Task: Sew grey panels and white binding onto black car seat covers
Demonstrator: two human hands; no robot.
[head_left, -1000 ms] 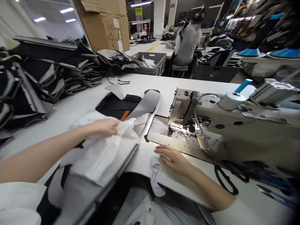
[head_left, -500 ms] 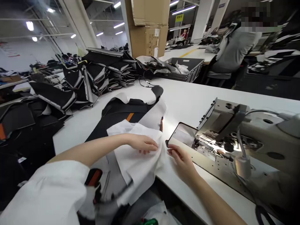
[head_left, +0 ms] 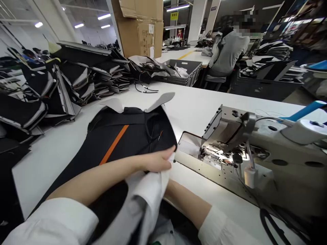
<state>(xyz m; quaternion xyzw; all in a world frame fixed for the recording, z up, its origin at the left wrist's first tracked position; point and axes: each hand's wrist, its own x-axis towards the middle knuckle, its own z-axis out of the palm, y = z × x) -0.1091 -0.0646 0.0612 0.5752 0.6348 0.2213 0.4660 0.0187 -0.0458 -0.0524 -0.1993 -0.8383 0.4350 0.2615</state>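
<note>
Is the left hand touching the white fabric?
Touching. The head view shows the left hand gripping the upper end of the white fabric, which hangs in folds below it.

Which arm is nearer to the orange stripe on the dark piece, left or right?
Left. The left arm crosses the picture at the visible lower end of the orange stripe. The right arm is farther right and lower in view, its hand hidden.

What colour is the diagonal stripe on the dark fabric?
The stripe is orange, showing best in the head view.
</note>
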